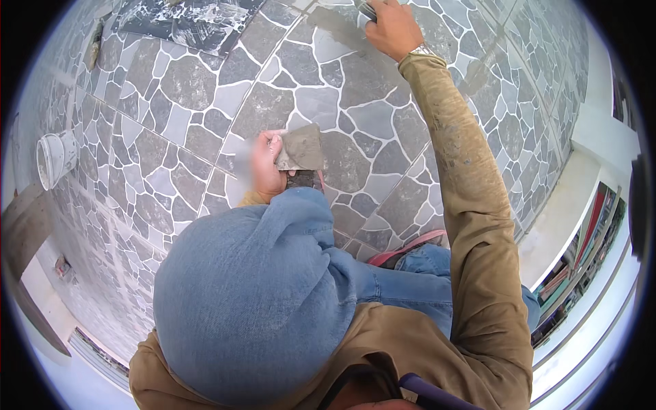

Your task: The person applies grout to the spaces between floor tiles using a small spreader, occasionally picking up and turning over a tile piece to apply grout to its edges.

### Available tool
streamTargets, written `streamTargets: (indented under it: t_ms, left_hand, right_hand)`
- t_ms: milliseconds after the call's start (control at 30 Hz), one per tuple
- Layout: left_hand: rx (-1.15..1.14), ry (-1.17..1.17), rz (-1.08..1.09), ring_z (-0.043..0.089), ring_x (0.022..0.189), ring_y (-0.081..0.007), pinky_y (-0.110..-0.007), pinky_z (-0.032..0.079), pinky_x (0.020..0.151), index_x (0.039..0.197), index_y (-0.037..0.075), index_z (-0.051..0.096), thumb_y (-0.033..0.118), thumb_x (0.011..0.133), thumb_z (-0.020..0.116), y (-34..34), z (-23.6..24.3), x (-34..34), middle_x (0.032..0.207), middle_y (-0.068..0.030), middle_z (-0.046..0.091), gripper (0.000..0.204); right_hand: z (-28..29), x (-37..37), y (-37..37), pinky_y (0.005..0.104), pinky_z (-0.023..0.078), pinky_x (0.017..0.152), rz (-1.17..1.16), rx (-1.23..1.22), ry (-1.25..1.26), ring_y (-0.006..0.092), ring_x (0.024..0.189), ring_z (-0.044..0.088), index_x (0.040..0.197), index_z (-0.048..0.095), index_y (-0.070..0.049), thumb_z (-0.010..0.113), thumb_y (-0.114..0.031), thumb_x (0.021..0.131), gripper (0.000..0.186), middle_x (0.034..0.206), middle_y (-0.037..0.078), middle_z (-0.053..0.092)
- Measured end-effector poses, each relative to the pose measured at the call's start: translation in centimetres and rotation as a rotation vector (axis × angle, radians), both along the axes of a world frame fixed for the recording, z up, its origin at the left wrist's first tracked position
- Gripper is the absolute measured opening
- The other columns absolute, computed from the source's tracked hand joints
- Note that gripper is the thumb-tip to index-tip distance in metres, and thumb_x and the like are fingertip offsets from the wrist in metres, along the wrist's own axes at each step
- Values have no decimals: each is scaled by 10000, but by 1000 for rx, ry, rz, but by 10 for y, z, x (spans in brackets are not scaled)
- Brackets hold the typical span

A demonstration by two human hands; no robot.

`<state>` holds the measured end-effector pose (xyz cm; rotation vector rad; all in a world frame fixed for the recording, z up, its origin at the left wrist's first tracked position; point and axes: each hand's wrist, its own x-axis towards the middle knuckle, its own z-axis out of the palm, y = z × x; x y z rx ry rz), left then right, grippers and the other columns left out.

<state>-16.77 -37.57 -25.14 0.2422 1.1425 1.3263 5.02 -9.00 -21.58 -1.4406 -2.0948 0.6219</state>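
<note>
My left hand [265,164] is closed around a flat, squarish scraper [301,147] just beyond my bent knee. Grey mortar coats its face, and its handle is hidden. At the far end of my reach, my right hand [396,31] bends down to the floor near the upper rim, its fingers closed. A small greyish edge [365,9] shows by those fingers, too cut off to name. Below it, a dark damp smear [335,26] crosses the tiled floor [318,102], whose stone-patterned tiles carry pale lines.
A dark board [195,27] smeared with pale paste lies at the far left, with a narrow dirty tool [96,44] beside it. A white bucket [56,158] lies tipped at the left. My pink-edged shoe [410,247] rests on the floor. A low white ledge [557,212] runs along the right.
</note>
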Motion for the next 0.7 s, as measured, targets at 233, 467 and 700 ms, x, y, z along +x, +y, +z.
streamTargets:
  t_ms: [233, 467, 700]
  left_hand:
    - [4, -101, -13, 563, 550, -117, -252, 426, 429, 1093, 69, 596, 165, 1028, 510, 1, 1, -2, 837, -81, 665, 144]
    - [-20, -96, 10, 560, 551, -111, -251, 426, 438, 1092, 73, 596, 169, 1038, 497, -1, 5, -4, 832, -67, 661, 149]
    - [-30, -108, 5, 564, 565, -97, -242, 431, 445, 1090, 81, 601, 188, 1040, 505, -5, -1, -8, 841, -47, 657, 152]
  right_hand:
    - [-32, -79, -79, 485, 567, 824, 86, 75, -495, 388, 1096, 562, 1181, 605, 38, 610, -94, 815, 389, 1161, 219, 572]
    - [25, -75, -11, 487, 550, 873, 373, 81, -407, 386, 1081, 570, 1206, 643, -25, 621, -84, 795, 416, 1088, 199, 616]
    - [2, -64, 6, 460, 496, 879, 135, 219, -297, 408, 985, 624, 947, 678, -54, 608, -51, 776, 185, 979, 206, 660]
